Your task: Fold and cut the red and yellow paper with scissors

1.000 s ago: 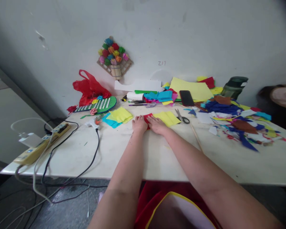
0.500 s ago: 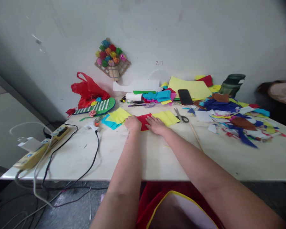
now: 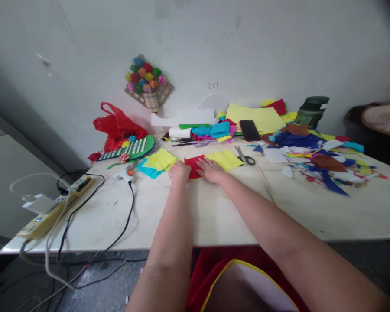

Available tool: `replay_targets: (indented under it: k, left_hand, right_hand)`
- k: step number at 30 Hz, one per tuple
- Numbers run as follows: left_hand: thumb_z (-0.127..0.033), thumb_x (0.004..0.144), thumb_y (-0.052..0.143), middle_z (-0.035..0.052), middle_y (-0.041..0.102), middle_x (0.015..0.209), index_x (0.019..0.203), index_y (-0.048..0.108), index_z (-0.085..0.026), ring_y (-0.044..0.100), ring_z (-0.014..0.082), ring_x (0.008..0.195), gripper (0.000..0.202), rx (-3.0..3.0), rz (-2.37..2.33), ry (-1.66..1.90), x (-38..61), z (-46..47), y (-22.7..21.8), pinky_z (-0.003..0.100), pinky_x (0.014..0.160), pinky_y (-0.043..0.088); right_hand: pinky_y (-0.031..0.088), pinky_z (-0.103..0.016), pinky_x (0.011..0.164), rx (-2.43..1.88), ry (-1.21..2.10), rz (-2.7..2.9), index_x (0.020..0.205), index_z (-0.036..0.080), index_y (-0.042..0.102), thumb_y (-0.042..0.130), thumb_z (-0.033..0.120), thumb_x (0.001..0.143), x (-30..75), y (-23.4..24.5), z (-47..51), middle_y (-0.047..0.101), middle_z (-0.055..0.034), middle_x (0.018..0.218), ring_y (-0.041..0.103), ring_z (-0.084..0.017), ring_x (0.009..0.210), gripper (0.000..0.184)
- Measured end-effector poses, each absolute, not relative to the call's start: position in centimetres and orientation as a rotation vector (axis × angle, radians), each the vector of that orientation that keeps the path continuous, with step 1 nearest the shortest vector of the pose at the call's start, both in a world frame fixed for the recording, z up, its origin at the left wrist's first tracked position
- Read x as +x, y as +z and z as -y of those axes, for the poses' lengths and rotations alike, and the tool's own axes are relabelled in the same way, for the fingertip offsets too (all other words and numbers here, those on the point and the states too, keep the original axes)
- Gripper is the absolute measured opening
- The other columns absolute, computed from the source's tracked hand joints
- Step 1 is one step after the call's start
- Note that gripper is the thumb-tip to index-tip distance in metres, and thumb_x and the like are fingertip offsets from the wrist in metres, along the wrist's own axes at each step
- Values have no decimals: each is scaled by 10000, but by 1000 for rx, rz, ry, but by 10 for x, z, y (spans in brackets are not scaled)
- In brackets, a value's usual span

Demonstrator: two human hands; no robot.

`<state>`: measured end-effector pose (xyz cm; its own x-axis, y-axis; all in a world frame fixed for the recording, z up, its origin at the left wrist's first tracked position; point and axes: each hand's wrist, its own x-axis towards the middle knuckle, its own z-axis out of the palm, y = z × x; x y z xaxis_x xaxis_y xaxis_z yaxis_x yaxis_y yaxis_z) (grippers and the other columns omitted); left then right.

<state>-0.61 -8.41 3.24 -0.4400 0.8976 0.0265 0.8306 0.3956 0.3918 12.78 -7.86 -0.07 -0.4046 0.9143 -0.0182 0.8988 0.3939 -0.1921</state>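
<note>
A red sheet of paper (image 3: 194, 163) lies on the table in front of me, a thin yellow line along its near edge. My right hand (image 3: 212, 170) rests flat on its right part, fingers stretched out and slightly apart. At its left edge is my left hand (image 3: 179, 171), the fingers curled in. What those fingers hold, if anything, is hidden. Yellow paper (image 3: 225, 160) extends beyond my right fingertips. Another yellow paper (image 3: 161, 159) lies left of my left hand, over blue paper (image 3: 149, 170).
Scissors (image 3: 246, 157) and a thin stick (image 3: 265, 184) lie to the right, before a pile of scraps (image 3: 328, 162). On the left are a hot glue gun (image 3: 126, 174), its black cord and a power strip (image 3: 55, 210). A phone (image 3: 249, 130) and a bottle (image 3: 312, 112) stand farther back.
My left hand has shifted slightly off the red paper, and its fingers look more curled. More of the paper's left corner shows. My right hand stays flat. The camera view has turned slightly.
</note>
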Motion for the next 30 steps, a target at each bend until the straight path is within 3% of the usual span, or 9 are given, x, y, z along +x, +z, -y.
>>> replay_targets:
  k: [8, 16, 25, 30]
  left_hand:
    - [-297, 678, 534, 127, 657, 931, 817, 638, -174, 599, 269, 915, 213, 1626, -2301, 729, -8, 79, 30, 311, 707, 444]
    - [-390, 696, 525, 21, 597, 580, 678, 545, -177, 565, 131, 552, 214, 1547, -1930, 1091, -3, 62, 3, 203, 500, 414]
    - [-427, 723, 489, 41, 613, 593, 694, 563, -165, 566, 129, 523, 274, 1638, -1869, 1017, 4, 60, -1, 218, 528, 431]
    - [-274, 783, 347, 82, 655, 705, 732, 608, -144, 577, 124, 530, 296, 1588, -1849, 897, 5, 63, 9, 222, 542, 436]
  right_hand:
    - [70, -386, 1071, -1667, 249, 2552, 1407, 177, 215, 162, 480, 873, 127, 3, 81, 101, 2, 1482, 50, -188, 1352, 616]
    - [97, -401, 1067, -1660, 214, 2566, 1403, 168, 225, 196, 418, 883, 125, 5, 83, 130, -16, 1479, 75, -194, 1350, 577]
    - [115, -406, 1069, -1634, 181, 2568, 1403, 140, 225, 233, 326, 872, 127, 4, 85, 160, -47, 1473, 106, -212, 1347, 562]
    - [110, -397, 1073, -1662, 194, 2561, 1399, 101, 225, 263, 370, 851, 126, 5, 84, 209, -73, 1459, 107, -207, 1346, 612]
